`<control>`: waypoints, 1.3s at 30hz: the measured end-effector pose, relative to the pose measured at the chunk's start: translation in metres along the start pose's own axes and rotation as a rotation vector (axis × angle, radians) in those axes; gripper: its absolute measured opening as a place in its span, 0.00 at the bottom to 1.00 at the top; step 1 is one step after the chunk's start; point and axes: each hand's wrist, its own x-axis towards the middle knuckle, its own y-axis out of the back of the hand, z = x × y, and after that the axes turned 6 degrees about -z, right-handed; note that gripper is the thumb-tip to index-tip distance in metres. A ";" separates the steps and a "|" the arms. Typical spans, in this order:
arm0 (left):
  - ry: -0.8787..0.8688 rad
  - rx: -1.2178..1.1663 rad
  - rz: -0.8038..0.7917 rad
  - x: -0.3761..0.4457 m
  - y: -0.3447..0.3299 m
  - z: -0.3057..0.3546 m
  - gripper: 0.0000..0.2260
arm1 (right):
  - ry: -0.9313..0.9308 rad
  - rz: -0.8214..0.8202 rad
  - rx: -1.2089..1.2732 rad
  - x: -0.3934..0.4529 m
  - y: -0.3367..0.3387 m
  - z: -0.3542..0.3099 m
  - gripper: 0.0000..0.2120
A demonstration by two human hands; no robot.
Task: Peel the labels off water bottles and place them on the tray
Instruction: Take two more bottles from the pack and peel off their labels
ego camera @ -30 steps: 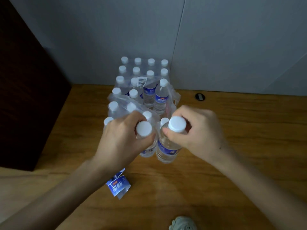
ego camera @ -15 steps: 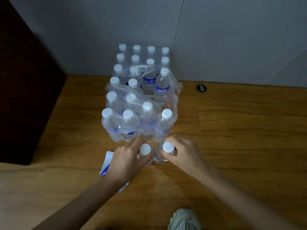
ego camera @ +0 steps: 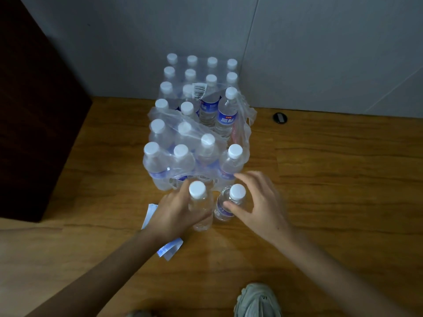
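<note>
The left hand (ego camera: 175, 211) is wrapped around a bare bottle (ego camera: 199, 205) with no label; its fingers curl round the clear body, and the white cap sticks up above them. The right hand (ego camera: 258, 205) is by a second bottle (ego camera: 225, 203) that has a blue label on it; the fingers are spread wide and loose, the thumb tip touches the bottle just under the cap, and I cannot tell if the other fingers touch it. Both bottles stand upright on the wood floor (ego camera: 332, 179), just beside each other, right in front of the pack (ego camera: 194, 133) of bottles in torn plastic wrap; a peeled label (ego camera: 169, 248) lies on the floor under the left wrist; a shoe (ego camera: 257, 300) shows at the bottom.
</note>
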 end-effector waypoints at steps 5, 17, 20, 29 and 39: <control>-0.020 -0.031 0.070 0.004 0.048 0.027 0.25 | 0.100 0.144 0.275 -0.008 -0.001 -0.036 0.23; -0.154 -0.202 0.128 0.025 0.106 0.079 0.25 | -0.141 -0.124 0.843 0.037 -0.005 -0.060 0.33; -0.134 -0.350 0.150 0.028 0.105 0.079 0.23 | -0.163 -0.114 0.828 0.050 0.001 -0.057 0.32; -0.100 -0.683 0.012 0.010 0.086 0.057 0.30 | -0.243 -0.123 0.920 0.063 0.010 -0.053 0.34; -0.087 -0.770 0.012 0.007 0.075 0.043 0.16 | -0.175 -0.248 0.924 0.060 0.005 -0.059 0.29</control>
